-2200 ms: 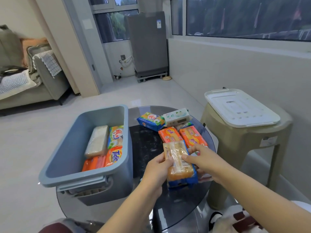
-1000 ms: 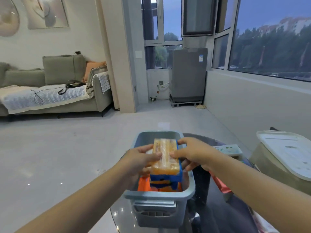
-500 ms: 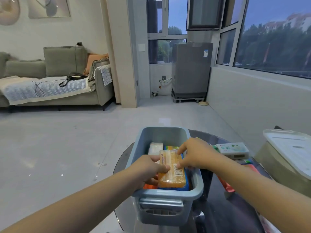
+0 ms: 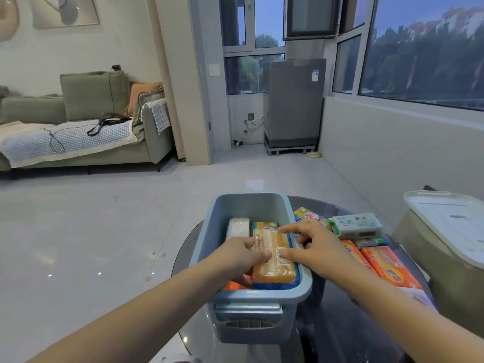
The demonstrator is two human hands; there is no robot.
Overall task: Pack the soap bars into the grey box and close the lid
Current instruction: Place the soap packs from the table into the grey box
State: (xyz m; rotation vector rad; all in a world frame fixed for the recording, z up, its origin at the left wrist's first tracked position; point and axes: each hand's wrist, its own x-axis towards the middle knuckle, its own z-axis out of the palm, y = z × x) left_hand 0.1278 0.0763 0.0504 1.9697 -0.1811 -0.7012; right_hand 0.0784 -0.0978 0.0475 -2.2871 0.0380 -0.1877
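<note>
Both pressed flat on the orange soap pack (image 4: 273, 260), left hand (image 4: 239, 254) and right hand (image 4: 311, 246) flanking it, seemingly to seat it level in the grey box (image 4: 251, 323).

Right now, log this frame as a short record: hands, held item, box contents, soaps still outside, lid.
hands: left hand and right hand both on the amber soap pack
held item: amber soap pack, lying on the soaps inside the grey box
box contents: white bar, yellow-green pack, orange pack
outside: white-green soap box, orange bars on the glass table
lid: white lid off, resting on a stool at the right
</note>
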